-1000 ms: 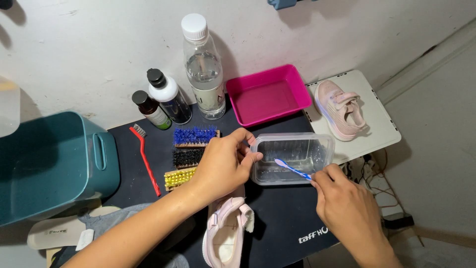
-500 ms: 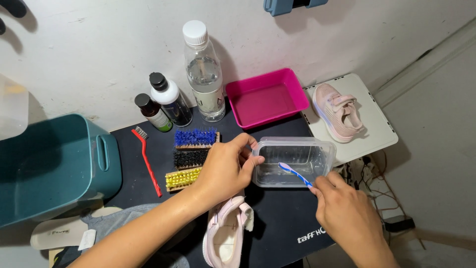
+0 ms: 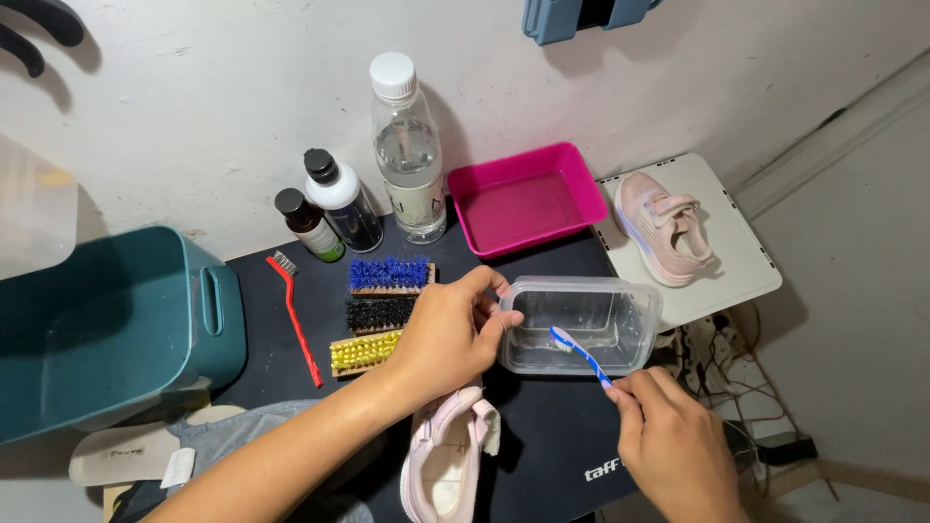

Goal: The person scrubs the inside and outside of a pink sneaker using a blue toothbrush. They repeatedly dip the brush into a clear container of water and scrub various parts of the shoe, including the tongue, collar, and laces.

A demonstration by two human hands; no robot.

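Gripping the clear rectangular plastic tub (image 3: 581,324) at its 9 o'clock rim, L hand (image 3: 448,334) was closed; R hand (image 3: 673,441), closed on blue-white toothbrush (image 3: 579,353), bristles inside tub.

Two bare forearms, no sleeves, both hands (image 3: 455,334) ungloved, no rings or watch showing

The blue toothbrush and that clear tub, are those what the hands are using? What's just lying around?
In use:
left hand
right hand
thin blue toothbrush
clear plastic tub

Lying about:
pink plastic tray
clear water bottle
red-handled wire brush
blue-bristled wooden brush
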